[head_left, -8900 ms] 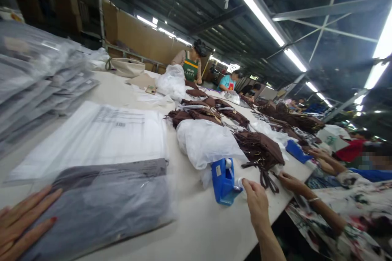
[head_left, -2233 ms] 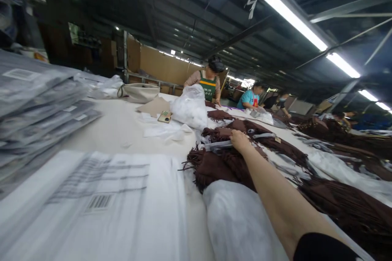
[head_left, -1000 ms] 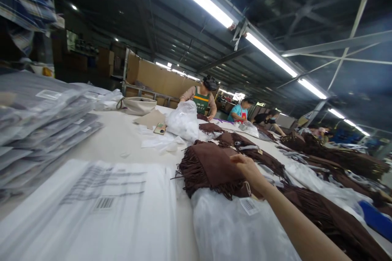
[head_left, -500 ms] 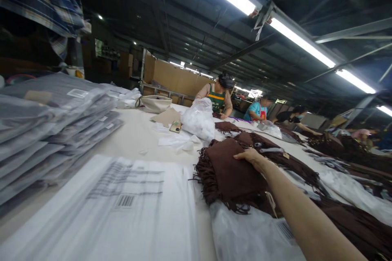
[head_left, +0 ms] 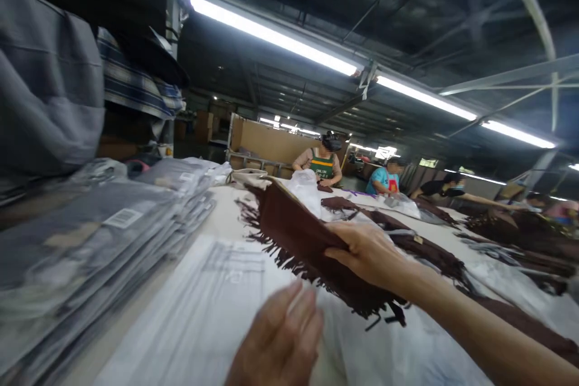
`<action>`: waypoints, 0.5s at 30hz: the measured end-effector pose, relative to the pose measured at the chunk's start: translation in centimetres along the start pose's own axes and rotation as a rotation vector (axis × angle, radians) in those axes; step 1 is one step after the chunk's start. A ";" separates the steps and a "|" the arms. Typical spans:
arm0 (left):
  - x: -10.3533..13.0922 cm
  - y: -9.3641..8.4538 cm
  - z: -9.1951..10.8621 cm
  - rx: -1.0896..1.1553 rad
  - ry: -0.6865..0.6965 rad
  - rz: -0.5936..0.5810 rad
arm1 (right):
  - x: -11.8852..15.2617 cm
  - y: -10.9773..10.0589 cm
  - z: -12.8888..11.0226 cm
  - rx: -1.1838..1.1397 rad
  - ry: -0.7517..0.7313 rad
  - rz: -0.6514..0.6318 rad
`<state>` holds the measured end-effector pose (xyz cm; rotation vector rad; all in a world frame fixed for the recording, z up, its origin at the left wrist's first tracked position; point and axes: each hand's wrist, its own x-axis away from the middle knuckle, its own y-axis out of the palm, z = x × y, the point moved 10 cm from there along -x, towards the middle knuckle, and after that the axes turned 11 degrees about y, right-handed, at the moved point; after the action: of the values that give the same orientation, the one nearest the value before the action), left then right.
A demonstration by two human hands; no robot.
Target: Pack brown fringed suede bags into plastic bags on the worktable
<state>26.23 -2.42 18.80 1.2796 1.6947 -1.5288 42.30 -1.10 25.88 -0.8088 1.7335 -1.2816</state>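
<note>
Mid-pickup: my right hand [head_left: 368,251] grips folded brown fringed garment [head_left: 298,235], lifted above table. Left hand [head_left: 283,338] flat, fingers spread, on printed poly bags [head_left: 212,289]. Next, I judge: steady carry toward bag.

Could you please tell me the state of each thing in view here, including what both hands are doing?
Right hand: gripping the brown fringed garment.
Brown fringed garment: folded, lifted off the table, tilted, fringe hanging.
Left hand: open, fingers spread, low over the printed poly bags; contact unclear.
Printed poly bags: lying flat, blurred.
Stack of bagged grey garments: sealed, piled.
Ceiling tube lights: lit.
</note>
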 end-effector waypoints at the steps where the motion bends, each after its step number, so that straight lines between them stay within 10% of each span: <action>1: -1.3 -1.9 -1.2 -0.033 0.019 0.007 | 2.0 0.5 -2.5 0.062 -0.073 -0.036; 4: -2.7 -2.1 -3.9 -0.026 0.032 -0.554 | 7.7 2.6 -8.0 0.157 -0.200 -0.151; 8: 2.7 -3.6 -3.7 0.302 -0.232 -1.176 | 13.5 5.5 -12.3 0.083 -0.281 -0.360; 15: 9.2 -6.7 0.5 0.620 -0.546 -1.311 | 18.4 9.4 -13.3 -0.133 -0.149 -0.717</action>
<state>16.37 0.41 13.88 -0.3393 1.7266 -2.9039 21.75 -8.44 14.56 -1.6584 1.4616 -1.5077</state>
